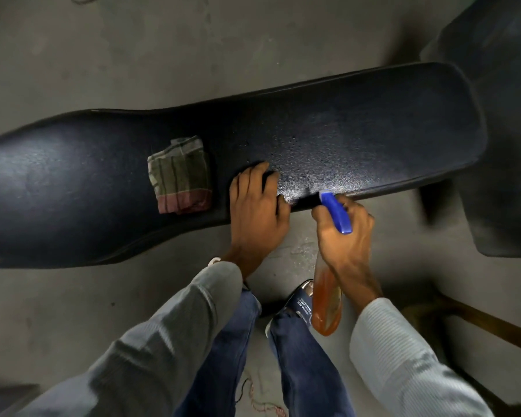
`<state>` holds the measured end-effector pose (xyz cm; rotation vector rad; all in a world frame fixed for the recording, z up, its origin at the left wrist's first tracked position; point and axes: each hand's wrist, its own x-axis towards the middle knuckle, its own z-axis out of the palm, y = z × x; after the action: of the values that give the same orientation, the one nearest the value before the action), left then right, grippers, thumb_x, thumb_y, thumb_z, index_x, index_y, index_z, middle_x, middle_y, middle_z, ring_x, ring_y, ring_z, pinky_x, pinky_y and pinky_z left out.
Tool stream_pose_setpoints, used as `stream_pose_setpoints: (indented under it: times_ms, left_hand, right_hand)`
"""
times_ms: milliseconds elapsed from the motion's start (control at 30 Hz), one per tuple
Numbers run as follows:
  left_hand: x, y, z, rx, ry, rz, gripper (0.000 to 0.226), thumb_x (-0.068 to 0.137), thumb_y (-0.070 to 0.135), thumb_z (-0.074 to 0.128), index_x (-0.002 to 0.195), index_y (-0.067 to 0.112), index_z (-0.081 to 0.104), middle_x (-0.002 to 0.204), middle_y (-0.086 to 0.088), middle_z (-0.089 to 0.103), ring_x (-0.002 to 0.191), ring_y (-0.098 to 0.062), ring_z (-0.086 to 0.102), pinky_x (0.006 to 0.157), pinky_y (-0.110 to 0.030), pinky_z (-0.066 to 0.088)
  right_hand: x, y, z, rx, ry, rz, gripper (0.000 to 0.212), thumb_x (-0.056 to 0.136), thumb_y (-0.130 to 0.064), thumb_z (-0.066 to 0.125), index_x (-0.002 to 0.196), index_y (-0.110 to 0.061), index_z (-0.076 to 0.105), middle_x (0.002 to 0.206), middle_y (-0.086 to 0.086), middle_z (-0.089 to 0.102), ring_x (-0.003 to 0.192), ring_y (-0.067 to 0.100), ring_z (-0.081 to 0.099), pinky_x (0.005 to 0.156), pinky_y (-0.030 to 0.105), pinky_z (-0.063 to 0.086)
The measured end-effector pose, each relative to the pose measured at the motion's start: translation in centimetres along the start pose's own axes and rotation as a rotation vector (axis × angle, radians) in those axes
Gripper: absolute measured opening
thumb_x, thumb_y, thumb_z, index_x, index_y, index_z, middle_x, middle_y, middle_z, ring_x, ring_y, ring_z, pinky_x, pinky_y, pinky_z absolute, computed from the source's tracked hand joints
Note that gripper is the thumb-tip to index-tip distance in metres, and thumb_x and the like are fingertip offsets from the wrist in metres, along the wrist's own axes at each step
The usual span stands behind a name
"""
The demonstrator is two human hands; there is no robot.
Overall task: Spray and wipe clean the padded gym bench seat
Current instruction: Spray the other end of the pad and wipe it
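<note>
The padded bench seat (358, 136), black and pebbled, runs across the view; its wider end is cut off by the picture's left edge, and its legs are hidden beneath the pad. A folded striped cloth (179, 176) lies flat on the seat, toward that wider end, apart from both hands. The left hand (257, 212) rests palm down on the seat's near edge, just beside the cloth, fingers spread flat and holding nothing. The right hand (345, 236) wraps around the neck of a spray bottle (327, 299) just off the seat's near edge; its blue trigger head (337, 212) points at the seat, the nozzle tip close to the pad. The fingers on the trigger are mostly hidden behind the head, so whether it is squeezed cannot be told. The bottle's lower body, with orange liquid, hangs below the hand. Fine specks glisten on the seat beyond the nozzle; whether they are wet droplets or only the pad's grain is hard to tell.
</note>
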<state>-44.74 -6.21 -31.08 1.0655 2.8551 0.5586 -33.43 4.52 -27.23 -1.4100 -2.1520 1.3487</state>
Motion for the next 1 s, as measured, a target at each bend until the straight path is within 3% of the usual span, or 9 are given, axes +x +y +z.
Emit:
stream_pose_setpoints:
  times_ms: [100, 267, 400, 500, 633, 800, 900, 1000]
  left_hand:
    - [-0.1, 0.2, 0.5, 0.011, 0.017, 0.019, 0.042, 0.087, 0.024, 0.07, 0.127, 0.009, 0.067, 0.141, -0.015, 0.06, 0.128, -0.037, 0.054, 0.111, -0.053, 0.043]
    - [0.5, 1.9, 1.5, 0.005, -0.01, 0.062, 0.042, 0.088, 0.024, 0.069, 0.127, 0.01, 0.066, 0.139, -0.014, 0.06, 0.124, -0.037, 0.055, 0.107, -0.051, 0.043]
    - [1.5, 3.8, 2.0, -0.001, -0.038, 0.096, 0.042, 0.087, 0.026, 0.069, 0.126, 0.01, 0.068, 0.139, -0.013, 0.06, 0.123, -0.035, 0.056, 0.106, -0.05, 0.044]
    - [2.2, 5.0, 2.3, 0.007, -0.073, 0.108, 0.04, 0.087, 0.026, 0.069, 0.124, 0.012, 0.068, 0.137, -0.012, 0.06, 0.122, -0.034, 0.056, 0.103, -0.049, 0.045]
    - [2.7, 6.0, 2.6, 0.012, -0.094, 0.111, 0.036, 0.087, 0.025, 0.071, 0.121, 0.011, 0.07, 0.136, -0.013, 0.061, 0.121, -0.035, 0.057, 0.101, -0.049, 0.046]
    - [3.4, 6.8, 3.3, 0.012, -0.094, 0.125, 0.038, 0.088, 0.025, 0.071, 0.123, 0.01, 0.069, 0.135, -0.013, 0.061, 0.122, -0.034, 0.057, 0.1, -0.049, 0.047]
    - [3.8, 7.5, 4.0, 0.013, -0.074, 0.123, 0.037, 0.089, 0.026, 0.069, 0.122, 0.01, 0.069, 0.134, -0.013, 0.061, 0.122, -0.034, 0.057, 0.102, -0.051, 0.047]
    - [4.2, 8.5, 4.6, 0.004, -0.063, 0.103, 0.038, 0.089, 0.027, 0.068, 0.123, 0.011, 0.069, 0.135, -0.012, 0.06, 0.122, -0.033, 0.056, 0.104, -0.051, 0.046]
  right_hand:
    - [-0.2, 1.3, -1.5, -0.041, 0.024, 0.021, 0.035, 0.088, -0.025, 0.066, 0.061, -0.017, 0.045, 0.056, -0.005, 0.046, 0.061, -0.001, 0.052, 0.057, 0.024, 0.034]
    - [0.8, 1.8, -4.2, -0.014, 0.115, 0.05, 0.032, 0.082, -0.032, 0.058, 0.065, -0.005, 0.05, 0.057, 0.002, 0.045, 0.062, -0.007, 0.05, 0.062, 0.032, 0.029]
    - [1.9, 1.2, -5.3, 0.02, 0.169, 0.05, 0.03, 0.085, -0.027, 0.063, 0.067, -0.004, 0.053, 0.057, -0.002, 0.042, 0.063, 0.014, 0.048, 0.063, 0.034, 0.03]
    - [2.9, 0.8, -5.2, 0.006, 0.14, 0.009, 0.028, 0.082, -0.03, 0.059, 0.066, -0.007, 0.053, 0.056, -0.001, 0.048, 0.062, -0.001, 0.051, 0.064, 0.026, 0.029]
    - [4.0, 0.3, -4.9, 0.027, 0.122, -0.039, 0.029, 0.081, -0.031, 0.059, 0.063, -0.01, 0.051, 0.054, -0.001, 0.046, 0.058, 0.018, 0.045, 0.058, 0.026, 0.033]
    - [5.9, 0.6, -6.2, -0.001, 0.151, -0.048, 0.035, 0.082, -0.031, 0.06, 0.059, -0.018, 0.038, 0.053, -0.003, 0.042, 0.057, 0.005, 0.048, 0.057, 0.022, 0.028]
    - [6.9, 1.3, -7.6, 0.019, 0.202, -0.041, 0.033, 0.085, -0.026, 0.063, 0.06, -0.014, 0.044, 0.056, 0.0, 0.044, 0.06, 0.005, 0.046, 0.058, 0.013, 0.032]
    - [7.3, 2.0, -9.0, 0.047, 0.238, 0.031, 0.03, 0.093, -0.017, 0.068, 0.074, 0.003, 0.059, 0.062, -0.001, 0.047, 0.07, 0.008, 0.034, 0.068, 0.026, 0.028]
